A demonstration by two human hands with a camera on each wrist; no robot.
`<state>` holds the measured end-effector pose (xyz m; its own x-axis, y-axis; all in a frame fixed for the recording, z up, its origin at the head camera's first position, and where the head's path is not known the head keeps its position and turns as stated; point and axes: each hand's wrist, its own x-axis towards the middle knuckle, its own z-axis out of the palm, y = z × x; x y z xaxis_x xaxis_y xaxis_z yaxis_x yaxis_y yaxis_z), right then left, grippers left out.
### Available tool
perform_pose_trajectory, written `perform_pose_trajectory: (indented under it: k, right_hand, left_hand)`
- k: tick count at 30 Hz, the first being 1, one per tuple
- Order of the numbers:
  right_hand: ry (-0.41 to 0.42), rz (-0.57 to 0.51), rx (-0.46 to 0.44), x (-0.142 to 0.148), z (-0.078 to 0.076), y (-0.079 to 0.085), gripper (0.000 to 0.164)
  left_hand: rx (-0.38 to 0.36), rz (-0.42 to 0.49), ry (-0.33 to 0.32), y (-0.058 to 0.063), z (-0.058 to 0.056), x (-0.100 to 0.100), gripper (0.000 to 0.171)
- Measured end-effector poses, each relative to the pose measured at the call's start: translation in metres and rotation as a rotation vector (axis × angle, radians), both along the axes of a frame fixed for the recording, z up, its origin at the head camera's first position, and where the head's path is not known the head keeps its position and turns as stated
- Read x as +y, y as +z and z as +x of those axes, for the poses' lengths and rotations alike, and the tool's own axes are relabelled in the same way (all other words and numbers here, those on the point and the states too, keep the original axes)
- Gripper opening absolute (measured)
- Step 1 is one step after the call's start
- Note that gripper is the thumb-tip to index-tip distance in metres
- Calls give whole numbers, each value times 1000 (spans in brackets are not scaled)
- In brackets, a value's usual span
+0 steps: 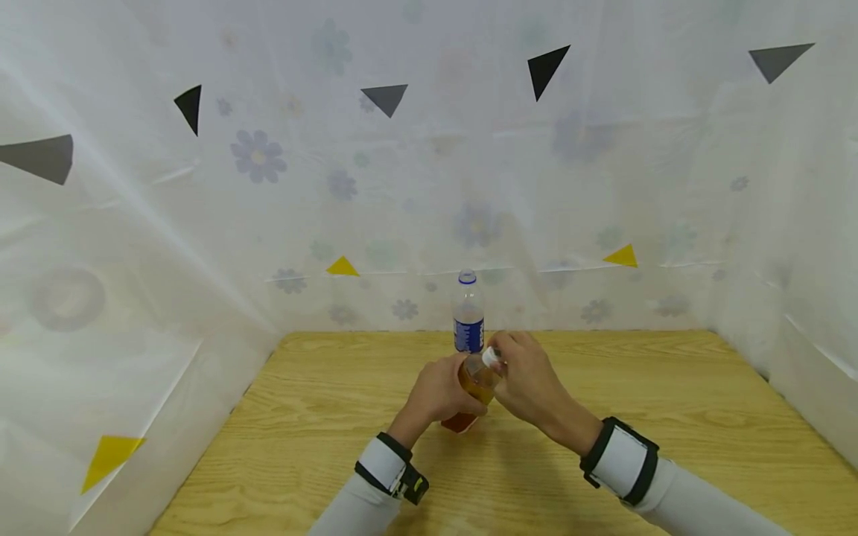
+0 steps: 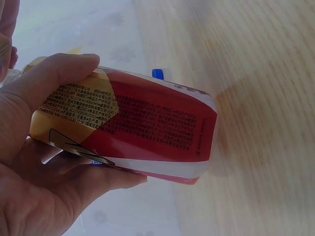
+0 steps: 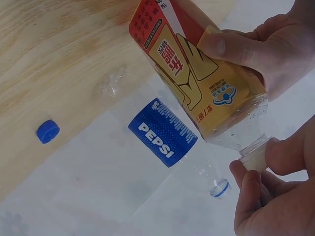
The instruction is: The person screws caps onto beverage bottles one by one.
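Observation:
A tea bottle point(image 1: 477, 383) with amber liquid and a red and yellow label is held tilted just above the wooden table point(image 1: 670, 417). My left hand point(image 1: 447, 388) grips its body, with fingers wrapped round the label point(image 2: 147, 128). My right hand point(image 1: 507, 362) pinches the bottle's white cap point(image 3: 253, 160) between thumb and fingertips point(image 3: 248, 184). Just behind stands an empty clear Pepsi bottle point(image 1: 468, 313) with a blue label point(image 3: 165, 137) and no cap on its neck. A loose blue cap point(image 3: 47, 131) lies on the table beside it.
White flowered plastic sheeting point(image 1: 167, 246) with grey, black and yellow triangles walls in the table on the left, back and right. The wooden top stretches bare to both sides of my hands.

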<state>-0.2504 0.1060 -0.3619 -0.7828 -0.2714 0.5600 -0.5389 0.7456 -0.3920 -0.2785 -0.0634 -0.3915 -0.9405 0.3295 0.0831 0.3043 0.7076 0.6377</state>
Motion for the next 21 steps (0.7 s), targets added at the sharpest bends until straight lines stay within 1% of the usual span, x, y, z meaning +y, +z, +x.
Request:
perform_pose_trajectory:
  k: [10, 21]
  right_hand:
    - [-5, 11, 9, -2, 0, -1, 20]
    - [11, 16, 20, 0, 1, -1, 20]
  left_hand:
    - [2, 12, 6, 1, 2, 0, 62]
    - [15, 28, 8, -1, 2, 0, 60]
